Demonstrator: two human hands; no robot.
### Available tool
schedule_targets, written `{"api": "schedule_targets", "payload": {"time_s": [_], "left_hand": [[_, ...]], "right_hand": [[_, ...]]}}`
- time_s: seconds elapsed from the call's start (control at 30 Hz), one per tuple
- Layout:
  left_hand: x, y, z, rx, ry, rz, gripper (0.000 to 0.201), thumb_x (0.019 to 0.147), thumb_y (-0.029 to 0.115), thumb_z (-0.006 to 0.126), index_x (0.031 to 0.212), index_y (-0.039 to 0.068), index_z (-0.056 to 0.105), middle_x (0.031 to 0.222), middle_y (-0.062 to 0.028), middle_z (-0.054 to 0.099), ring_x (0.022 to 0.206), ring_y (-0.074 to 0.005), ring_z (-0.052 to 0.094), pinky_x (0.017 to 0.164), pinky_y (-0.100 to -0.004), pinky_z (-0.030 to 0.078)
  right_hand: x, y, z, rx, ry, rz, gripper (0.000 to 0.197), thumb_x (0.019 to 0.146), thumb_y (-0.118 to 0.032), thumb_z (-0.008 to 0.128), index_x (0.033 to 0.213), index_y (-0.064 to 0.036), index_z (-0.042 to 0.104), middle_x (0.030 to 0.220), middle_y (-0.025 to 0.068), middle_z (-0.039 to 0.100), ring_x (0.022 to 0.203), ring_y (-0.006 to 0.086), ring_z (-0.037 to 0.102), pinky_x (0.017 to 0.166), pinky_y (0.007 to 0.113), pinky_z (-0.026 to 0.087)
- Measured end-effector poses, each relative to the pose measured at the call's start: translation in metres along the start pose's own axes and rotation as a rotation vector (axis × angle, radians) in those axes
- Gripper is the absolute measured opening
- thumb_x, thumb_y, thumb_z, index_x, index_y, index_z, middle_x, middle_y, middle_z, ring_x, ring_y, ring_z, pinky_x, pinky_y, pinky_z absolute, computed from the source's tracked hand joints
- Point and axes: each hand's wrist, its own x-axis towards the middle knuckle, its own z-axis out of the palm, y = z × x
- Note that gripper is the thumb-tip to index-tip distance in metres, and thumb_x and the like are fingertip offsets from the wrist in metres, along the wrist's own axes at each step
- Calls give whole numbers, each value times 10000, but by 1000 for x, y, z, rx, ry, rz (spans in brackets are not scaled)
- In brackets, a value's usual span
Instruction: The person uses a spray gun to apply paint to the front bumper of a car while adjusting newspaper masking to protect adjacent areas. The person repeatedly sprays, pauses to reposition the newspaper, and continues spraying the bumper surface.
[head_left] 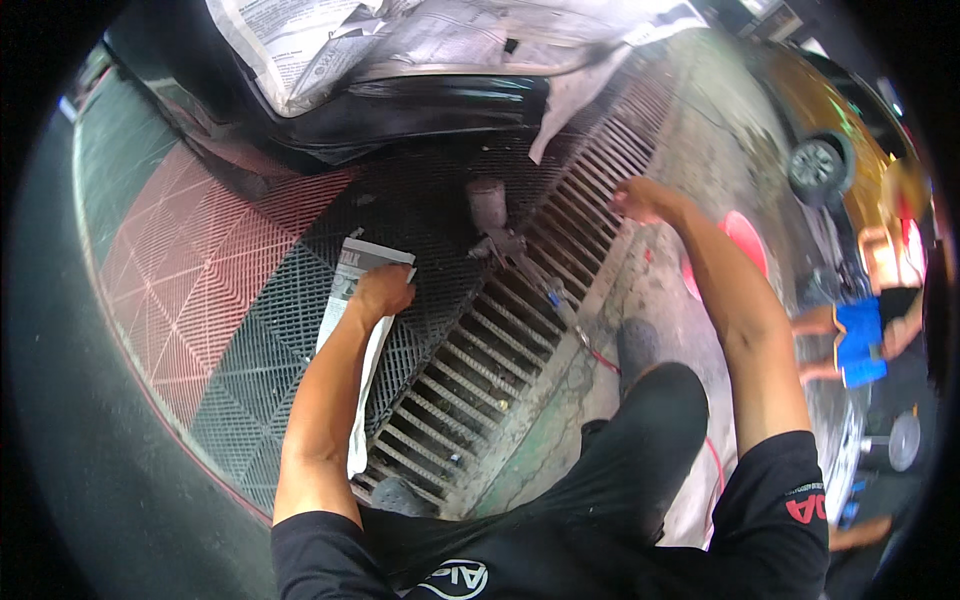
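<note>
My left hand (383, 290) is closed on a folded sheet of newspaper (341, 300), which hangs down over the plastic floor mat toward my left knee. My right hand (640, 201) is held out over the far edge of the drain grate, its fingers curled together; whatever they may hold is too small to make out. Between my hands a spray gun (503, 246) with a dull cup (487, 203) rests at the border of the mat and grate. A red hose (603, 360) leads from its handle end.
A glossy black car body part (430, 108), masked with newspaper (440, 35), stands ahead. The metal drain grate (510, 335) runs diagonally beside my legs. A pink flat object (742, 243) lies beyond my right forearm. At right are a gold car (840, 110) and a person in blue shorts (860, 340).
</note>
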Motion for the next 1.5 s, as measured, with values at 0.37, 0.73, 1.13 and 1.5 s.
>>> {"api": "schedule_targets", "payload": {"time_s": [0.37, 0.73, 1.13, 1.5], "left_hand": [[-22, 118, 15, -128, -62, -93, 347, 945, 247, 632, 1210, 25, 665, 1126, -235, 727, 997, -438, 724, 857, -549, 584], [44, 251, -39, -411, 377, -68, 301, 986, 163, 647, 1254, 29, 685, 1062, -197, 720, 933, -404, 726, 800, -482, 583], [83, 338, -28, -719, 584, -477, 301, 1046, 162, 631, 1251, -46, 702, 971, -101, 743, 829, -155, 659, 756, -340, 538], [88, 381, -17, -370, 130, -407, 325, 982, 196, 676, 1270, 45, 693, 1072, -180, 732, 877, -328, 730, 789, -416, 579]], "right_hand": [[155, 180, 20, 377, -3, -147, 192, 999, -209, 604, 944, -32, 654, 751, 88, 623, 630, 179, 615, 527, 382, 467], [241, 249, 10, 341, 481, -175, 485, 980, -375, 591, 1170, 49, 732, 1134, 286, 733, 1075, 456, 692, 954, 488, 524], [319, 215, -110, 1547, 751, -184, 394, 988, -307, 672, 1216, 7, 739, 1184, 171, 758, 1112, 268, 701, 980, 378, 516], [368, 187, -173, 1758, 671, -248, 544, 1041, -410, 616, 1340, 44, 608, 1264, 193, 688, 1189, 270, 634, 1020, 360, 472]]}}
